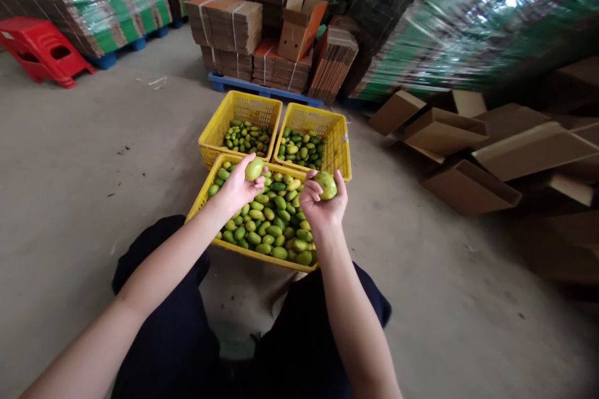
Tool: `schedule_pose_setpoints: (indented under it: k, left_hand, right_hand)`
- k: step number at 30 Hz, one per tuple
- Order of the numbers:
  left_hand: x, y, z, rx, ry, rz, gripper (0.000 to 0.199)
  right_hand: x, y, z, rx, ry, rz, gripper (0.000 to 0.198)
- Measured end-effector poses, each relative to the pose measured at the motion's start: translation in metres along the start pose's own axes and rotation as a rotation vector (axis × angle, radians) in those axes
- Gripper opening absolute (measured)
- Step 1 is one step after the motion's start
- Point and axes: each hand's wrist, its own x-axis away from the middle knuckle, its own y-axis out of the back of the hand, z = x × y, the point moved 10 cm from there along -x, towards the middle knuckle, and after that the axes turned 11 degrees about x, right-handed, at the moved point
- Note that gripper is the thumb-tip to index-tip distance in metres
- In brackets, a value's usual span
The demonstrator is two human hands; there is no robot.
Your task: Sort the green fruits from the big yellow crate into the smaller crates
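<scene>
A smooth, pale green oval fruit (254, 168) sits in my left hand (238, 187), held between thumb and fingers. My right hand (322, 211) is turned palm up, its fingers curled around a second green fruit (326, 185) with dark specks. Both hands are above a yellow plastic crate (262, 256) filled with similar oval fruits (269, 229), some green and some yellowish. Behind it stand two more yellow crates side by side. The left one (216, 124) and the right one (340, 140) each hold a lower layer of such fruit.
Bundled flat cartons (229, 22) are stacked on a blue pallet (266, 88) beyond the crates. Open cardboard boxes (468, 187) lie heaped on the right. A red stool (44, 50) stands far left, near plastic-wrapped pallet loads (107, 0). My knees flank the front crate.
</scene>
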Motion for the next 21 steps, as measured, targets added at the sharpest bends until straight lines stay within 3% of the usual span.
schedule_pose_setpoints:
  k: [9,16,21]
  left_hand:
    - [0.001,0.001,0.014,0.060,0.123,-0.020,0.029]
    - [0.001,-0.001,0.012,0.050,0.145,-0.020,0.027]
    - [0.003,0.000,-0.015,0.090,0.074,-0.039,0.027]
  right_hand:
    - [-0.003,0.007,-0.002,-0.009,0.002,-0.053,0.015]
    - [-0.006,-0.002,-0.046,-0.009,-0.260,-0.024,0.023]
    - [-0.013,-0.040,-0.092,0.261,-0.511,0.021,0.019]
